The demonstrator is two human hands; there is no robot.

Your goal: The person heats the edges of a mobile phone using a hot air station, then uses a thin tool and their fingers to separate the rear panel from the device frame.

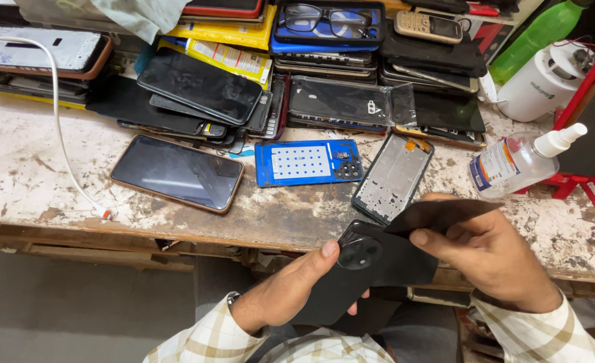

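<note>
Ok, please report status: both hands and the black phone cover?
Left hand and right hand both grip black phone cover. Held above worn bench edge. Nothing blocking.

A worn white tabletop (pixel 15 175), paint chipped to brown patches, spans the view under even, bright light. Below its front edge runs a bare wooden rail (pixel 75 242), and beneath that lies a plain grey floor (pixel 62 309).

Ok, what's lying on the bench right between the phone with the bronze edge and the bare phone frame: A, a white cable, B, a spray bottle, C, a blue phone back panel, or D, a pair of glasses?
C: the blue phone back panel lies flat between the bronze-edged phone and the bare frame.
</note>
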